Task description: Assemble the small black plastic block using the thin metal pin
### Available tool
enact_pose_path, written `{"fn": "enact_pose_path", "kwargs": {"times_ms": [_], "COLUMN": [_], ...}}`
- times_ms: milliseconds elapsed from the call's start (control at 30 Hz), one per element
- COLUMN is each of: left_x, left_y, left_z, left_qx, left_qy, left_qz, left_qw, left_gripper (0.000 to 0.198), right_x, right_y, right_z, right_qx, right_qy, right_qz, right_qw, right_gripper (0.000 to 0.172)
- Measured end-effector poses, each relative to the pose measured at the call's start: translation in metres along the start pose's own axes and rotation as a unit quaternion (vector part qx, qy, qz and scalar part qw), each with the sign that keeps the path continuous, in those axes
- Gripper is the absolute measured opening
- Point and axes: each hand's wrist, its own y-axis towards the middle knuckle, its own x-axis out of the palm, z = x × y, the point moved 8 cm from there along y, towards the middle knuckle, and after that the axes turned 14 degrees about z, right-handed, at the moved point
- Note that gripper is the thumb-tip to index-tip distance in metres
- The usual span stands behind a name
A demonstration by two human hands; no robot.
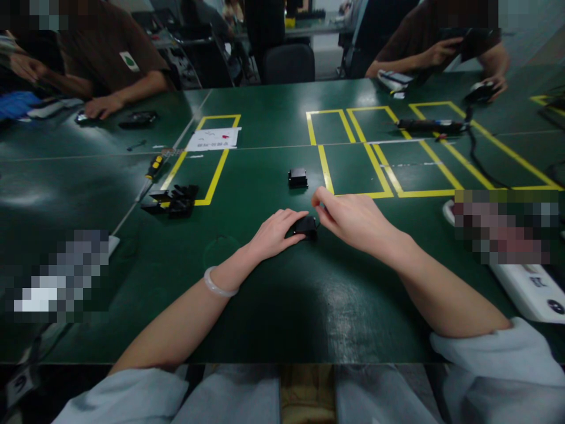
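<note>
A small black part (pixel 305 226) rests on the green table (pixel 265 318), with the fingers and thumb of my left hand (pixel 278 232) closed on its left side. My right hand (pixel 348 218) is just to the right of that part, its thumb and index finger pinched together. Whatever the right fingertips hold, if anything, is too small to make out. Beyond my hands sits another black block (pixel 298 178), touched by neither hand.
Several black pieces (pixel 174 201) and a yellow-black screwdriver (pixel 154 167) lie left. A paper (pixel 214 138) lies on yellow tape marks. A black tool with a cable (pixel 430 126) and a white device (pixel 521 282) are right. Two people sit across the table.
</note>
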Motion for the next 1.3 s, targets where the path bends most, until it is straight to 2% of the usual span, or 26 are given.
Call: {"fn": "enact_pose_path", "kwargs": {"times_ms": [200, 400, 667, 833, 1067, 1300], "left_x": [0.0004, 0.0006, -0.0012, -0.0004, -0.0004, 0.0012], "left_y": [-0.0005, 0.0000, 0.0003, 0.0006, 0.0005, 0.0000], "left_z": [-0.0001, -0.0007, 0.0019, 0.0010, 0.0018, -0.0005], "left_qx": [0.006, 0.002, 0.003, -0.002, 0.001, -0.003], "left_qy": [0.001, 0.002, 0.004, 0.006, 0.011, 0.012], "left_qz": [0.002, 0.003, 0.001, -0.005, -0.002, -0.004], "left_qw": [1.000, 1.000, 1.000, 1.000, 1.000, 1.000], "left_gripper": [0.051, 0.049, 0.050, 0.049, 0.050, 0.050], "right_x": [-0.0010, 0.0013, -0.0012, -0.0009, -0.0014, 0.0006], "right_y": [-0.0006, -0.0006, -0.0005, -0.0009, -0.0006, -0.0009], "right_z": [0.0002, 0.0000, -0.0011, -0.0015, -0.0018, -0.0013], "right_qx": [0.002, 0.004, 0.002, -0.002, 0.005, 0.005], "right_qy": [0.015, 0.011, 0.025, 0.011, 0.034, 0.017], "right_qz": [0.007, -0.012, 0.002, -0.011, -0.008, -0.019], "right_qw": [1.000, 1.000, 1.000, 1.000, 0.999, 1.000], "right_gripper": [0.025, 0.030, 0.024, 0.029, 0.024, 0.029]}}
